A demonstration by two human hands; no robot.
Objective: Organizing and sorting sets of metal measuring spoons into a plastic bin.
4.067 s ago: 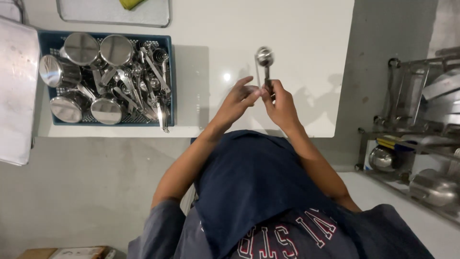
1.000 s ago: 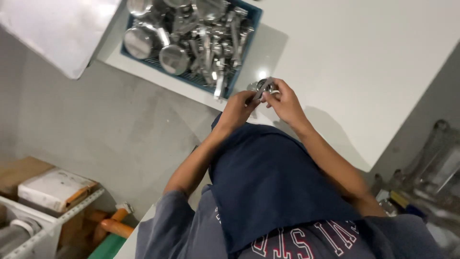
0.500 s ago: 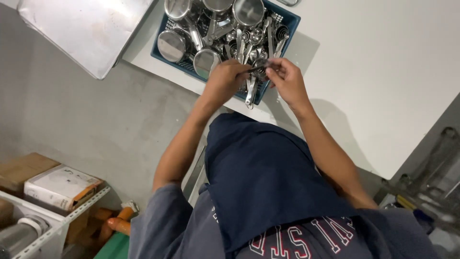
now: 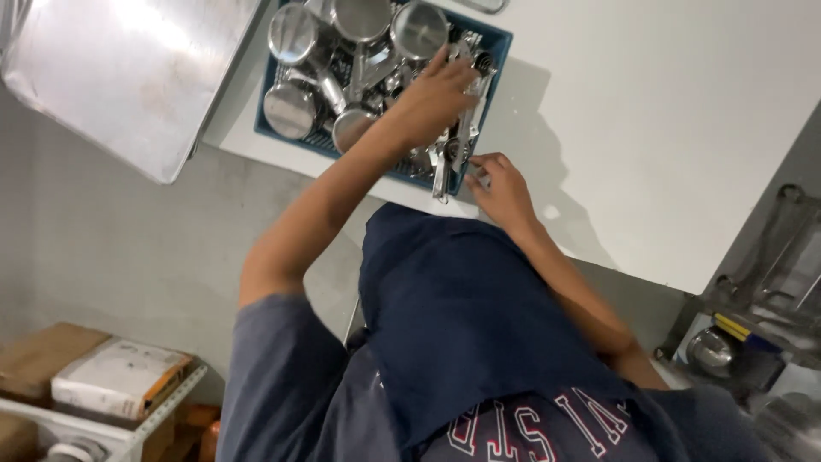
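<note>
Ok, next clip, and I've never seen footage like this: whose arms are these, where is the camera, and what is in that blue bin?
There is no machine here. The camera sits on a person's head and looks straight down, so you see their own dark apron, their arms and the white table below. The blue bin on the table holds shiny metal measuring cups and a tangle of metal utensils. The left hand reaches into the bin and rests on the utensils; whether it grips one cannot be told. The right hand is at the bin's near corner, fingertips by a long metal utensil that sticks out over the edge. A metal baking tray lies to the left.
</note>
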